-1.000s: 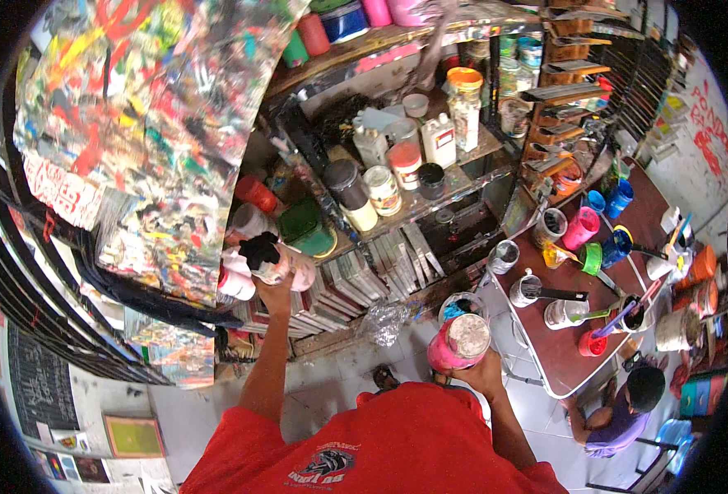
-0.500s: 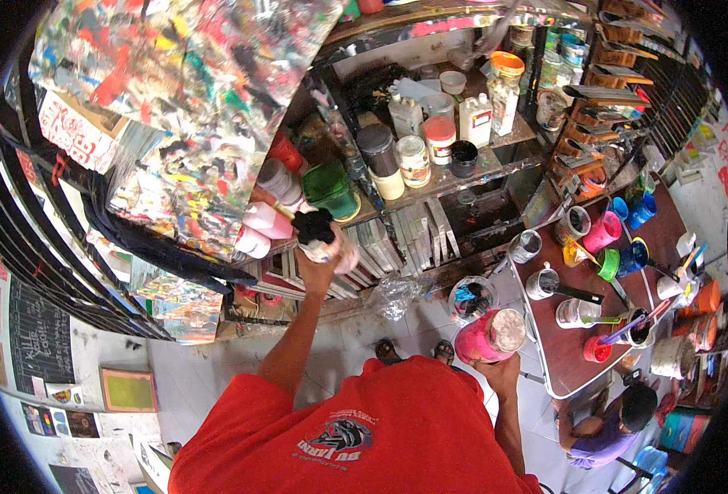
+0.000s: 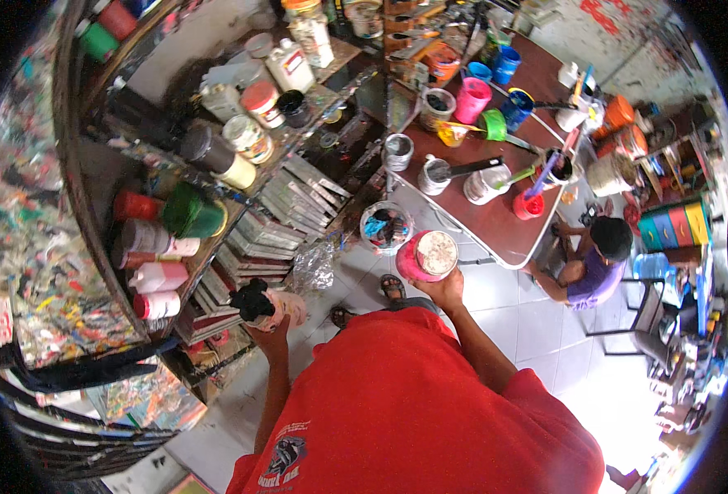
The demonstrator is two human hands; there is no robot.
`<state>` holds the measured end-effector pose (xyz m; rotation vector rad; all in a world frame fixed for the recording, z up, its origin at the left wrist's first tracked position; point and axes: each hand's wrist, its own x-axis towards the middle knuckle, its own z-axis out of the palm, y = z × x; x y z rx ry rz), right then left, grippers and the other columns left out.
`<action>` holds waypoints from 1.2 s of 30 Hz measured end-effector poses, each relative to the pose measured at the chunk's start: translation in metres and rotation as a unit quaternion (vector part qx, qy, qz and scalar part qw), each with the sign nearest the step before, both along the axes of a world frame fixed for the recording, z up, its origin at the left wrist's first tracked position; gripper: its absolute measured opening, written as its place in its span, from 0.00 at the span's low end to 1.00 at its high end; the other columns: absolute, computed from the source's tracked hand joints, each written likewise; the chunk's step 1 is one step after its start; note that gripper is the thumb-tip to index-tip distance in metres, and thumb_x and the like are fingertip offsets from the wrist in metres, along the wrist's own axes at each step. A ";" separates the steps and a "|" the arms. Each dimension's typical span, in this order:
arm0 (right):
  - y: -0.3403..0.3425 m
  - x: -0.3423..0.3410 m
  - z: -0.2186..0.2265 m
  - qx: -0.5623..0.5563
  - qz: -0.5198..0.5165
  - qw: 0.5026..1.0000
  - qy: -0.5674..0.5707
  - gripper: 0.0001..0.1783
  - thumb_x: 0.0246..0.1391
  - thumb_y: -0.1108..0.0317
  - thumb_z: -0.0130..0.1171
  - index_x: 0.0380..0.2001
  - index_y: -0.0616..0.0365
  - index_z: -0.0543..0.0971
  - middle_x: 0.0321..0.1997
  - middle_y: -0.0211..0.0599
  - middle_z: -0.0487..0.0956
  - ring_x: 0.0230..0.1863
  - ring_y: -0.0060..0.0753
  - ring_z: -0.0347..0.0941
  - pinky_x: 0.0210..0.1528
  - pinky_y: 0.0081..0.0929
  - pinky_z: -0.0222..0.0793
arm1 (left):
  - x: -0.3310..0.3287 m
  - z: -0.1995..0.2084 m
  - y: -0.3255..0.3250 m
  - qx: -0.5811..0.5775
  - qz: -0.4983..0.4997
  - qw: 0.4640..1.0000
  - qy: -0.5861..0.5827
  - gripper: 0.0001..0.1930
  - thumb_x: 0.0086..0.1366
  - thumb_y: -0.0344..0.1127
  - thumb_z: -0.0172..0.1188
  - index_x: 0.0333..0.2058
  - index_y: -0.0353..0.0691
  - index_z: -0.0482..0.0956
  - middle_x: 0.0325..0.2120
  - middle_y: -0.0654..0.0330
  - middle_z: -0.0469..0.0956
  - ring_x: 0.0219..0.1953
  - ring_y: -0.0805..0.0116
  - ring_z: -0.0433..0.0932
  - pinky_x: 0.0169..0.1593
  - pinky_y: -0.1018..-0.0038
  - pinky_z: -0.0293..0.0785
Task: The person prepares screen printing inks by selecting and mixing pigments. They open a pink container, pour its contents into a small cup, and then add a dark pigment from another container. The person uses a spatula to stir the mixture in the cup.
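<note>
My left hand (image 3: 272, 339) is wrapped round a pale pink container (image 3: 290, 308) with a black, crumpled-looking top (image 3: 252, 301). It is tilted and held out beside the low shelves. In my right hand (image 3: 445, 291) is a wide pink jar (image 3: 409, 260), its flat whitish lid (image 3: 439, 252) stained and facing up. That jar is in front of me, close to a round tub (image 3: 409, 216) on the floor with blue and dark stuff inside. The undersides of both containers are hidden.
Shelves on the left hold a pink jug (image 3: 158, 277), a green tub (image 3: 191, 209) and upright frames (image 3: 253, 239). A brown table (image 3: 504, 226) with several paint pots stands ahead right. A person in purple (image 3: 596, 276) crouches beyond it. Clear crumpled plastic (image 3: 314, 265) lies near my feet.
My view and body have turned right. The left hand's container has come away from the shelf's jugs, over the floor. Both hands keep their holds.
</note>
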<state>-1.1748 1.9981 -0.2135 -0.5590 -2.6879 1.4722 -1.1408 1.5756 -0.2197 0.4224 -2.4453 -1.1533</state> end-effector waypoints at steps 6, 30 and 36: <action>0.052 0.022 -0.021 0.034 -0.167 0.985 -0.005 0.55 0.26 0.46 0.80 0.59 0.54 0.67 0.52 0.42 0.80 0.53 0.43 0.77 0.54 0.38 0.72 | -0.008 0.014 0.023 0.056 -0.046 0.996 -0.057 0.50 0.43 0.31 0.78 0.62 0.32 0.55 0.55 0.48 0.66 0.56 0.53 0.70 0.59 0.62 0.68; 0.159 0.025 -0.108 0.113 -0.177 0.975 -0.075 0.54 0.27 0.43 0.77 0.60 0.50 0.68 0.50 0.45 0.80 0.52 0.47 0.77 0.51 0.41 0.73 | -0.097 0.086 0.176 0.158 -0.252 0.954 0.037 0.45 0.41 0.32 0.80 0.56 0.35 0.62 0.50 0.54 0.72 0.51 0.63 0.74 0.56 0.66 0.71; 0.099 -0.004 -0.102 -0.740 -0.126 0.661 0.021 0.36 0.58 0.49 0.58 0.62 0.57 0.64 0.62 0.43 0.70 0.59 0.48 0.71 0.53 0.53 0.73 | -0.064 0.104 0.138 0.051 -0.110 0.992 0.022 0.44 0.41 0.37 0.81 0.55 0.35 0.64 0.50 0.53 0.73 0.51 0.61 0.75 0.53 0.65 0.73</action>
